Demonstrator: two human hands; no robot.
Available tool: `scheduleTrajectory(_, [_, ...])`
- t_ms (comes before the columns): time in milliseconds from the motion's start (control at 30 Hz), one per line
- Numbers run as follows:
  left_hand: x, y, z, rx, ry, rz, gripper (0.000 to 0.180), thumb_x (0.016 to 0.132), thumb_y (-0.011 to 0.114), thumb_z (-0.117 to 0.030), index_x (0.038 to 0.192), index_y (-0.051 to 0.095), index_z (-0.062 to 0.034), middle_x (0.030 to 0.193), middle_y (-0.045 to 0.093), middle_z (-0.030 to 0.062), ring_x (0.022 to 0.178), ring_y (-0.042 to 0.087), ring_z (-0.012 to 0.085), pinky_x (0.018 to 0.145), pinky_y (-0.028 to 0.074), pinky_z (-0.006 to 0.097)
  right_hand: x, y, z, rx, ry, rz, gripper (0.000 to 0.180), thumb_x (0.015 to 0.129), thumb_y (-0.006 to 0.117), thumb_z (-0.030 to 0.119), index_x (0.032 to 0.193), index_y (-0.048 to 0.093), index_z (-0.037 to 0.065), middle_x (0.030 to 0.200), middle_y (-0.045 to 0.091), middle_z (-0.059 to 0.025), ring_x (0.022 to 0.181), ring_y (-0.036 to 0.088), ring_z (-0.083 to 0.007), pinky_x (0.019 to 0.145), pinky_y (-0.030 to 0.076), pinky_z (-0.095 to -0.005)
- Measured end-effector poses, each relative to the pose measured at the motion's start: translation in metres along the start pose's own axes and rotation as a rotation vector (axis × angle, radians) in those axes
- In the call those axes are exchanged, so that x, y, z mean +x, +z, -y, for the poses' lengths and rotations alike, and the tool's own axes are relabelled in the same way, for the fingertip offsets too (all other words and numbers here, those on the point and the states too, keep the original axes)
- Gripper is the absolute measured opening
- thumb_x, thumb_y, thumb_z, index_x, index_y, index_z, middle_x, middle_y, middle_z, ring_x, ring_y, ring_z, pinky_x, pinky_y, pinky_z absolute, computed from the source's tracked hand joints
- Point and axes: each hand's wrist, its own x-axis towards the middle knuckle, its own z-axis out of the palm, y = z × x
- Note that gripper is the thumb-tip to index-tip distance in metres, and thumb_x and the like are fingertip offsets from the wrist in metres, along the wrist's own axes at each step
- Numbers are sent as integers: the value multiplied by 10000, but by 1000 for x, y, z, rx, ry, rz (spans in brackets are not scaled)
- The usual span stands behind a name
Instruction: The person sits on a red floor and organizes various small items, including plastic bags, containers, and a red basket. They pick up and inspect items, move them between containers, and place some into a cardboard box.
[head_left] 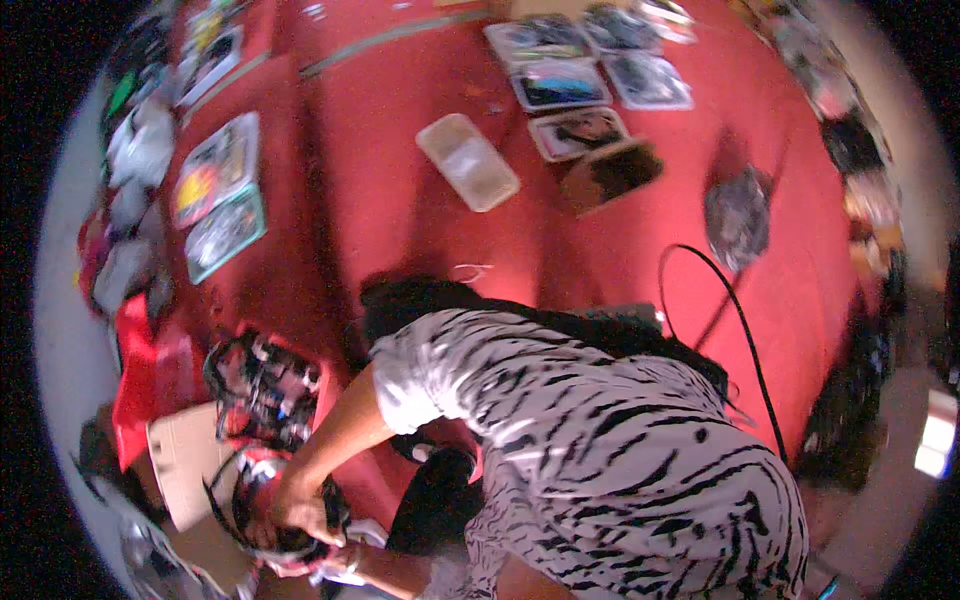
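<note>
At the lower left, my right hand point(305, 512) reaches down over a dark-rimmed heap of red, white and black things point(262, 478). Its fingers curl downward, and whatever they grip is blurred. My left hand point(342, 562) is low beside it, against the same heap near a small white piece, with its fingers mostly hidden. A black-and-white striped sleeve point(600, 440) covers my right upper arm and fills much of the lower right. Just above the hands lies a jumble of black, red and clear small items point(265, 388).
On the red floor covering lie an oblong pale plastic tray point(468, 162), several filled clear trays point(550, 75) and a brown piece point(612, 176). A dark plastic bag point(738, 218) and a looping black cable point(738, 300) are on the right. Cardboard point(185, 465) lies beside the hands.
</note>
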Motion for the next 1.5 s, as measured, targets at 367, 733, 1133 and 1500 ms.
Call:
scheduleTrajectory(367, [-11, -29, -32, -834, 8, 499, 547, 770, 474, -458, 1146, 519, -63, 1017, 582, 80, 956, 529, 233, 860, 414, 357, 5, -4, 11, 140, 48, 541, 586, 528, 782, 253, 1004, 563, -10, 948, 633, -169, 847, 609, -286, 787, 471, -366])
scheduleTrajectory(733, [-25, -55, -37, -629, -95, 342, 514, 805, 468, -418, 1126, 552, -26, 1008, 611, 95, 931, 556, 249, 862, 429, 366, 0, 35, 29, 243, 60, 321, 550, 540, 766, 262, 1005, 615, 10, 917, 657, -122, 861, 610, -266, 838, 456, -341])
scheduleTrajectory(1133, [-20, -65, -60, -548, -267, 213, 760, 849, 384, -650, 1230, 495, -2, 1213, 550, 139, 1112, 522, 281, 992, 385, 417, -2, 46, 38, 916, 604, 124, 331, 550, 752, 63, 843, 599, 54, 741, 594, -4, 663, 563, -127, 608, 480, -278])
scheduleTrajectory(1500, [4, -102, -53, -862, -50, 144, 359, 932, 415, -249, 1089, 510, 60, 1136, 557, 204, 1095, 530, 295, 992, 401, 389, 22, -80, 15, 1062, 420, -418, 492, 567, 766, 61, 1031, 606, 98, 918, 635, -3, 821, 618, -174, 799, 518, -338])
